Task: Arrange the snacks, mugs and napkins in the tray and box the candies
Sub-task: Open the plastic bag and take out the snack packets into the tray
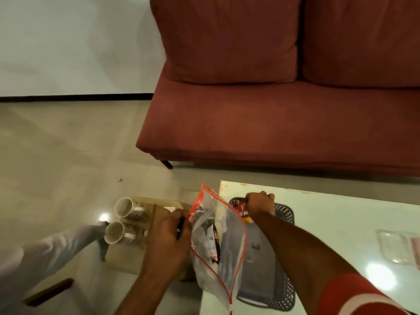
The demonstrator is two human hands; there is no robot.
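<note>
Your right forearm, in its red-and-white sleeve point(354, 294), crosses the near corner of the pale table point(329, 223) and ends in your right hand point(260, 204), closed in a fist on a red snack packet point(242, 210) at the far end of the dark perforated tray point(285, 289). That packet looks like the only snack in the tray so far; the rest of the tray floor shows bare grey through the plastic.

Your left hand point(168, 237) pinches the red-edged rim of a clear zip bag point(218, 246), fingers closed on it, holding the mouth open just beside the tray's left edge. Several packets sit inside the bag, one dark and white; whether they are snacks or candies is too blurred to tell.

The two white mugs point(120, 220) lie on their sides on a low wooden stand point(159, 212) left of the table, well apart from the tray, so they are yet to be moved. A clear plastic box point(395, 246) sits at the table's right edge, apparently empty. You cannot make out any napkins for certain. By this view you are early in the job: snacks just begun, mugs, napkins and candies left.
</note>
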